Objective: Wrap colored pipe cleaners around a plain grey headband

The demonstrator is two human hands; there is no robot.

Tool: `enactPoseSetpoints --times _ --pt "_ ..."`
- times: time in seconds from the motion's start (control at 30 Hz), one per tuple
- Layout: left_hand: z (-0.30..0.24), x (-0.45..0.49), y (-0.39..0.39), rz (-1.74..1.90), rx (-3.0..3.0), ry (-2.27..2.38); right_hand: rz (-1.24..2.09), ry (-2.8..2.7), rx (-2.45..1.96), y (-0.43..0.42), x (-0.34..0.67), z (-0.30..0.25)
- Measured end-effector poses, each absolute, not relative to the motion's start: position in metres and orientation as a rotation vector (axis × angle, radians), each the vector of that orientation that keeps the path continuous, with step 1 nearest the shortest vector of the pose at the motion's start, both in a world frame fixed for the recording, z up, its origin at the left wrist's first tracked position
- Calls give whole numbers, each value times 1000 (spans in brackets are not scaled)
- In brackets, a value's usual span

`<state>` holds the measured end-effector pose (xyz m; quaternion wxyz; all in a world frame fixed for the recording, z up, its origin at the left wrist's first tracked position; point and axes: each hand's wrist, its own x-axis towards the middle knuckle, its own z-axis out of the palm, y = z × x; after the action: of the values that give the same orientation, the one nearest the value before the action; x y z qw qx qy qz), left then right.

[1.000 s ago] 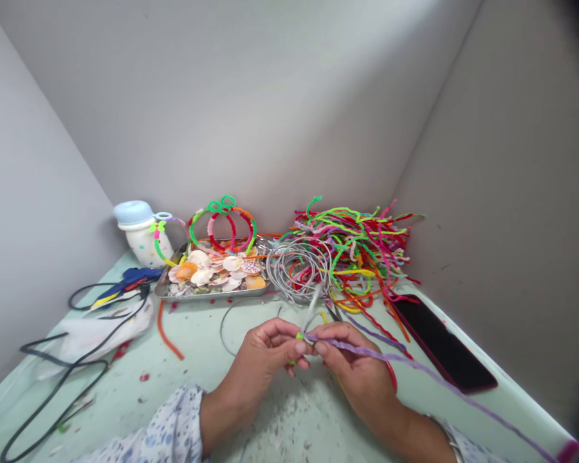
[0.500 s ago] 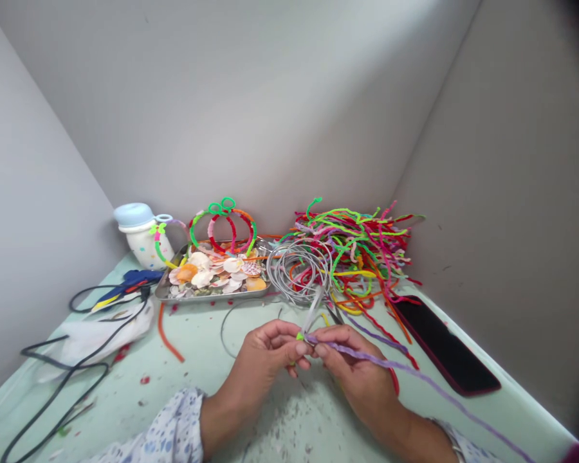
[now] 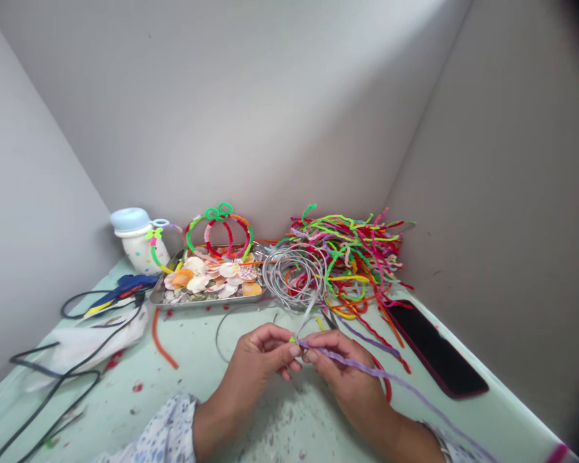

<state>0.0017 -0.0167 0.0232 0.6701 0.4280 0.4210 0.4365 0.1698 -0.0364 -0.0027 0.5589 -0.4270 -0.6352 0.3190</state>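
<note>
My left hand [image 3: 260,360] and my right hand [image 3: 347,379] meet low in the middle, fingertips pinched together. Between them runs a purple pipe cleaner [image 3: 390,379], which trails off to the lower right past my right wrist. A small green bit and a thin grey wire [image 3: 309,312] show at the pinch point, the wire rising toward the coil behind. Both hands hover just above the pale green table [image 3: 193,366].
A pile of coloured pipe cleaners [image 3: 352,257] and a grey wire coil [image 3: 292,273] lie behind. A metal tray of shells [image 3: 207,283], pipe-cleaner hoops [image 3: 222,231], a white jar [image 3: 137,241], a blue glue gun [image 3: 125,286] with black cords sit left. A phone [image 3: 434,350] lies right.
The hands keep the same pinch on the purple pipe cleaner. The view has shifted slightly, so everything sits a little lower and leftward.
</note>
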Motion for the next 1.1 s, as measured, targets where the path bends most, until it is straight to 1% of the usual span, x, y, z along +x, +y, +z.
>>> enactPoseSetpoints --times 0.3,0.67,1.1 --pt "24 1 -20 977 847 855 719 -1463 -986 -38 170 0" --pt "24 0 -23 959 848 793 793 -1396 -1025 -40 166 4" --pt "26 1 -20 996 939 942 780 -1436 -990 -40 167 3"
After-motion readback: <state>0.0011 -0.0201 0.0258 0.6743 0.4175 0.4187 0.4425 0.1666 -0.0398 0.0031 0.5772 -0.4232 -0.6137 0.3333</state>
